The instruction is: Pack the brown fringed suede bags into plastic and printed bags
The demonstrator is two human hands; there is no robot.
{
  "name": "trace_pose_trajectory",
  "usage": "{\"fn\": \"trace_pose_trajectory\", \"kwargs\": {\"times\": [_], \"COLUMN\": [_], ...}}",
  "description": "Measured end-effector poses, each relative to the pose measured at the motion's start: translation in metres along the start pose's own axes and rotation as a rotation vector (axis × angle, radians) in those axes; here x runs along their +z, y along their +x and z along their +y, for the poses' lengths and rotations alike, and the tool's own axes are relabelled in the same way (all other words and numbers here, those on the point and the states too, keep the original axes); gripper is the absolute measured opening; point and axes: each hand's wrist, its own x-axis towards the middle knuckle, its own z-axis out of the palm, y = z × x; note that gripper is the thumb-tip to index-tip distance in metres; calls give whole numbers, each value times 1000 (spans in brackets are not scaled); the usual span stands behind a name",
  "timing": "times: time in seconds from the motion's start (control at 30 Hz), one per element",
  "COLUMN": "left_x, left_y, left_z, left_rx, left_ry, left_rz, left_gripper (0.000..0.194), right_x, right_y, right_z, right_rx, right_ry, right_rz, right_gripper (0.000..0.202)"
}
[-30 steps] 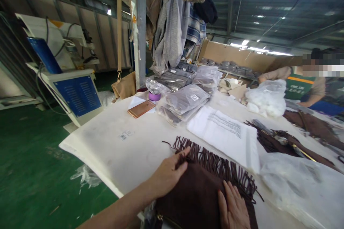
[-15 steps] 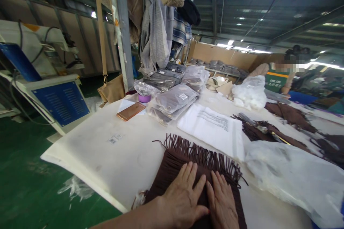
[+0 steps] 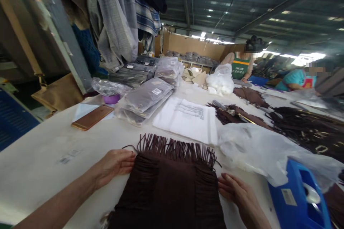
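A folded dark brown fringed scarf [image 3: 176,186] lies flat in front of me, its fringe pointing away across the white table. My left hand [image 3: 115,166] is at the scarf's left edge, fingers stretched towards it with the palm turned inward. On the opposite side, my right hand [image 3: 239,191] has its fingertips against the right edge. Both hands look open, though I cannot tell whether any fingertips are tucked under the fabric. Beyond the fringe lies a folded white cloth [image 3: 185,118] with grey stripes.
A phone [image 3: 92,117], purple tape roll [image 3: 111,98] and bagged grey garments [image 3: 146,94] are at the back left. Clear plastic [image 3: 249,150] and a blue dispenser [image 3: 298,196] stand right, near brown fabric pieces [image 3: 309,128]. Two people work farther back.
My hands have moved apart from the middle of the scarf to its left and right edges. The view has turned right, bringing the blue dispenser and a second person into sight.
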Motion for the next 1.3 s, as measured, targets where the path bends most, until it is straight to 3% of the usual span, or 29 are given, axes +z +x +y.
{"fn": "trace_pose_trajectory", "kwargs": {"times": [0.13, 0.37, 0.5, 0.67, 0.87, 1.0, 1.1, 1.17, 1.23, 1.3], "left_x": [10, 24, 32, 44, 65, 77, 83, 84, 83, 81], "left_y": [17, 51, 65, 88, 110, 112, 98, 81, 60, 38], "left_z": [4, 11, 19, 25, 21, 27, 40, 47, 46, 38], "left_rx": [-138, -335, -361, -449, -485, -468, -370, -167, 137, 465], "left_ry": [-5, -248, -247, -203, -190, -152, 47, 365, 755, 1101], "left_rz": [-121, -402, -573, -891, -999, -983, -1019, -1058, -1061, -1035], "left_gripper": [45, 36, 33, 40, 43, 49, 55, 54, 60, 70], "right_x": [11, 4, 11, 35, 72, 85, 81, 74, 67, 61], "right_y": [3, 23, 48, 75, 96, 95, 77, 60, 45, 34], "right_z": [-9, -35, -39, -43, -50, -63, -75, -74, -59, -30], "right_rx": [71, 293, 434, 510, 524, 500, 331, 62, -410, -1030], "right_ry": [-85, -23, 174, 142, 204, 238, 106, -158, -468, -693], "right_rz": [-166, -644, -686, -784, -1102, -1163, -1187, -1200, -1180, -1046], "right_gripper": [45, 46, 29, 29, 27, 37, 44, 42, 43, 44]}}
